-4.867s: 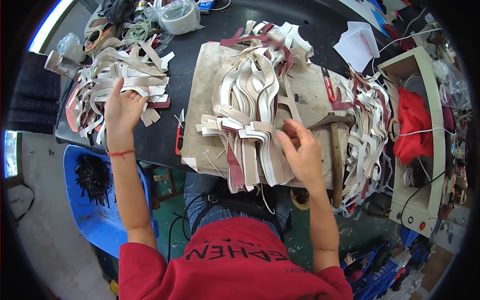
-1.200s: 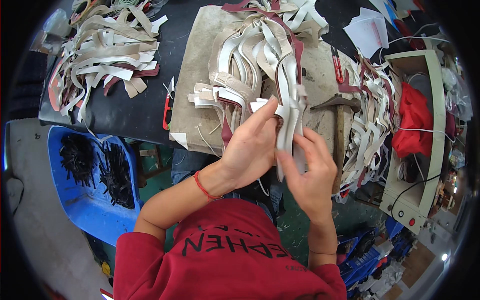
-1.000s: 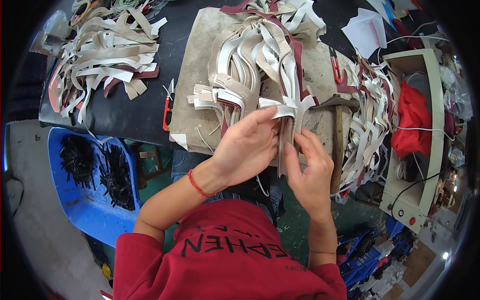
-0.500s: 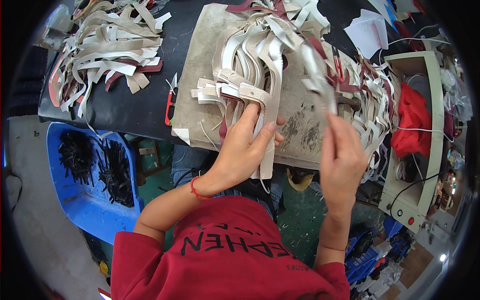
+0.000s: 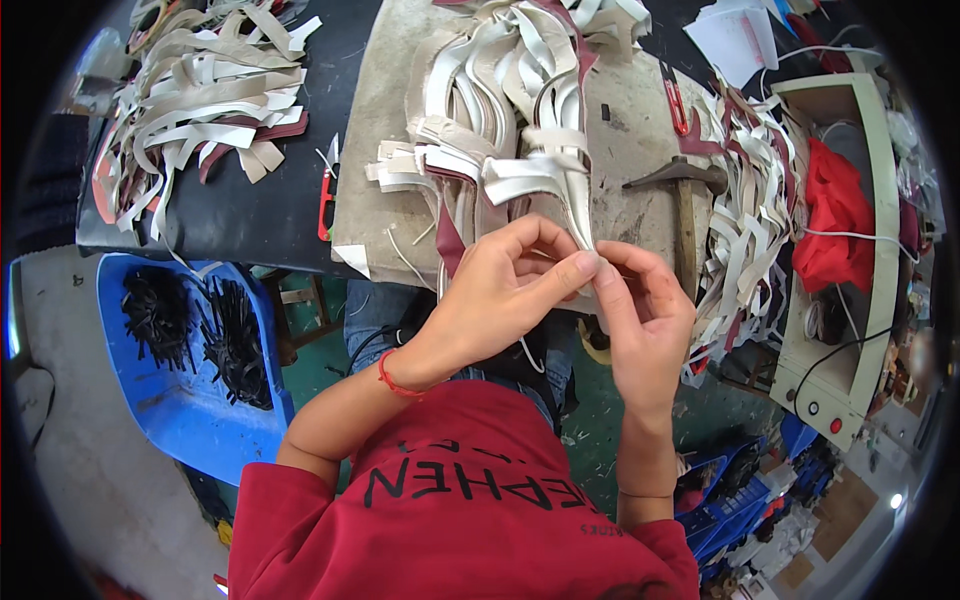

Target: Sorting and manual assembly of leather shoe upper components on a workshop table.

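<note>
Just over the front edge of a worn stone-like slab (image 5: 365,150), my two hands meet at one white strip (image 5: 577,200). My left hand (image 5: 510,290) is closed, its thumb and fingers pinching the strip's lower end. Thumb and forefinger of my right hand (image 5: 645,310) pinch it at the same spot, touching the left fingertips. Beyond the hands lies a thick pile of beige and white strips (image 5: 480,90) with a few maroon ones among them. Folded strip ends (image 5: 450,150) cross its near part. My fingers hide the tip of the held strip.
A hammer (image 5: 685,190) lies on the slab right of my hands, near a red cutter (image 5: 674,105). Red-handled snips (image 5: 327,205) lie left of the slab. More strips lie in heaps at left (image 5: 215,110) and right (image 5: 745,220). A blue bin (image 5: 170,420) holds black bundles.
My right hand, blurred with a strip at the right, has come down and left to meet my left hand. Both now pinch a strip together. The hammer shows more fully.
</note>
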Motion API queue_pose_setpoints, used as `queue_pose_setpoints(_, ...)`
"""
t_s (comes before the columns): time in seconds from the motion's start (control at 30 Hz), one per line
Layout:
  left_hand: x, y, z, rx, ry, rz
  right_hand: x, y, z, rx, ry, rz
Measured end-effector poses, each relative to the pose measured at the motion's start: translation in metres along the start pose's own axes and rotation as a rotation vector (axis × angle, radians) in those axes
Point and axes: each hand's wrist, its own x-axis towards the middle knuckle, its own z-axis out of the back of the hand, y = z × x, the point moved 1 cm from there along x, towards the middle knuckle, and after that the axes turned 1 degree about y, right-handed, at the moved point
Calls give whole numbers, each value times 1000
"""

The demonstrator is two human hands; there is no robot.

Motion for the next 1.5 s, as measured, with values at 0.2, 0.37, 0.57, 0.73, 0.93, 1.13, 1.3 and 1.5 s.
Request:
queue_pose_setpoints(0.2,3,-4,8,256,-49,60,4,0,4,444,111,-307)
queue_pose_setpoints(0.37,-1,1,11,342,-99,24,0,-5,6,229,166,-162)
queue_pose_setpoints(0.57,-3,-2,12,387,-71,53,1,-9,6,132,242,-119)
queue_pose_setpoints(0.73,-4,0,13,298,-37,9,5,1,8,164,284,-124)
queue_pose_setpoints(0.93,0,-7,17,112,72,45,7,-7,3,449,323,-231)
queue_pose_setpoints(1.13,-6,2,7,165,-275,-244,11,-9,6,383,233,-256)
queue_pose_setpoints(1.3,-11,-9,6,543,-112,-136,5,-14,-2,-49,136,15)
queue_pose_setpoints(1.5,-5,-1,9,640,-126,-154,2,-8,-6,-387,33,259)
